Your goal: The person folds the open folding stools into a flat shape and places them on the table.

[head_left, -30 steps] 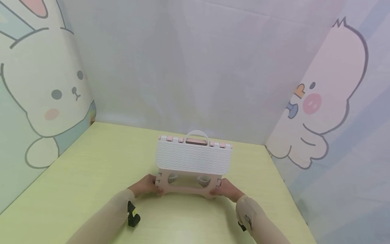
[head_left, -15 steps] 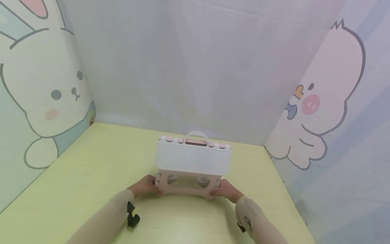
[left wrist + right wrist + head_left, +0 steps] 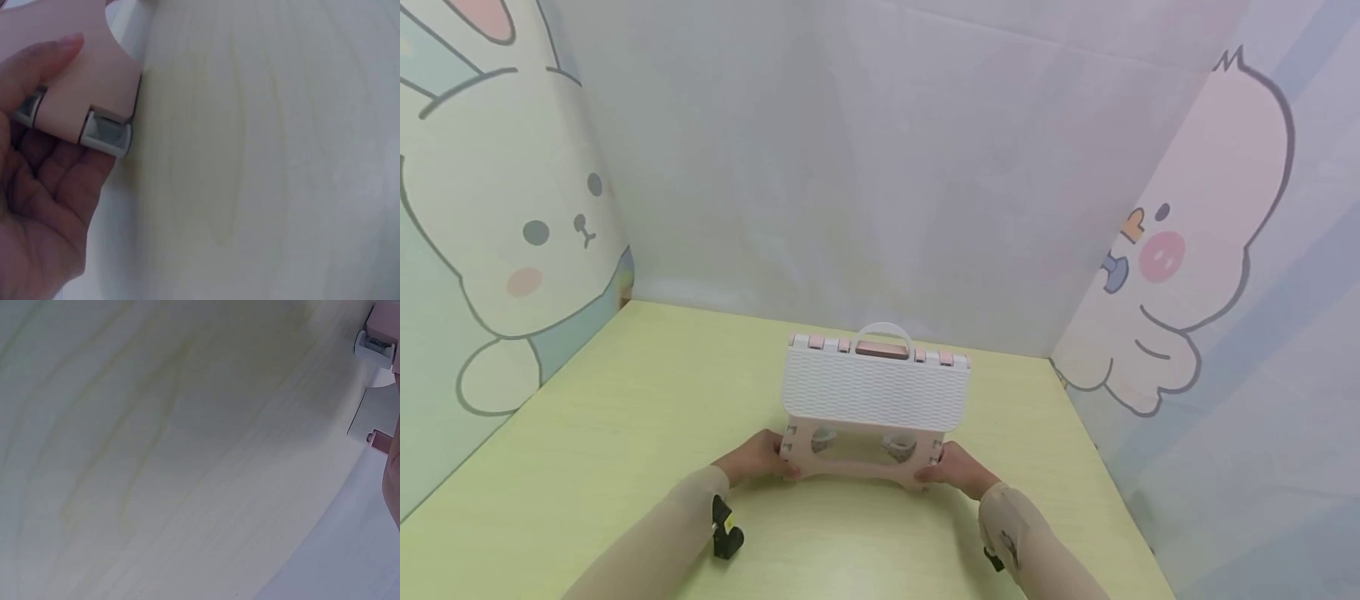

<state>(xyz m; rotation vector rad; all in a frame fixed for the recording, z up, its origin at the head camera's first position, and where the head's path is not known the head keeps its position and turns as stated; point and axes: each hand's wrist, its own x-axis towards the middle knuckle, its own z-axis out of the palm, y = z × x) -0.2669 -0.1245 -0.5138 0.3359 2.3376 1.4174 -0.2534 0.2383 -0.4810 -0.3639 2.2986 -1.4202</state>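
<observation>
the pink and white folding stool [image 3: 874, 387] is at the lower centre of the head frame, over the pale yellow worktop [image 3: 700, 367], with its white arched handle [image 3: 884, 326] at the top. your left grip [image 3: 758, 458] is closed around one edge of the pink leg panel [image 3: 857, 469], thumb in front, fingers curled behind. your right grip [image 3: 957, 468] pinches the opposite edge, thumb also on the front.

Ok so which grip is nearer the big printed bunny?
Left. The left grip holds the pink-and-white stool by its end on the side of the bunny; the right grip holds the opposite end, farther from the bunny.
</observation>
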